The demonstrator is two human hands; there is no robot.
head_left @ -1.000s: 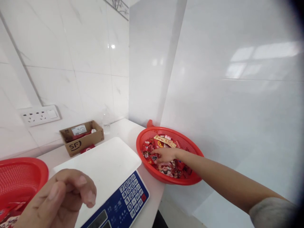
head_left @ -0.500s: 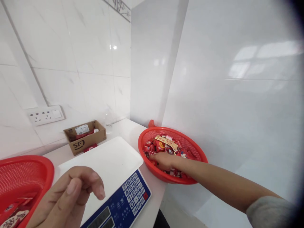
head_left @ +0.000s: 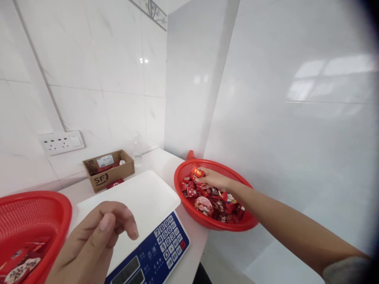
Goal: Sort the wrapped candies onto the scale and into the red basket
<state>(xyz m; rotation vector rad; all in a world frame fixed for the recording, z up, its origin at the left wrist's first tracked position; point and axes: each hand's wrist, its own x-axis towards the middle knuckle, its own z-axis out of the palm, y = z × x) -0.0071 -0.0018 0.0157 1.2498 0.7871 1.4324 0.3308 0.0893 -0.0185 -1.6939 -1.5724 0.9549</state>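
My right hand (head_left: 213, 179) reaches into a red plastic basket (head_left: 186, 205) at the right of the counter. Its fingers close on a red candy packet (head_left: 197, 172) with yellow lettering, near the far-left rim. Many red-wrapped sweets lie below it, among them a round pink-and-red packet (head_left: 204, 206). My left hand (head_left: 94, 236) hovers over the near-left part of a digital scale, empty, fingers loosely curled and apart. The scale has a bare white pan (head_left: 148, 193) and a blue keypad panel (head_left: 154, 252).
A second red basket (head_left: 63, 213) with a few red packets stands at the left. Behind the scale are an open cardboard box (head_left: 114, 176), a red packet (head_left: 115, 184) and a clear bottle (head_left: 137, 154). Tiled wall (head_left: 118, 59) and grey panels (head_left: 266, 138) enclose the corner.
My right hand has moved from the basket's near-left side toward its far side, onto a red packet. The sweets have shifted, and the long beige packet no longer shows. My left hand keeps its pose.
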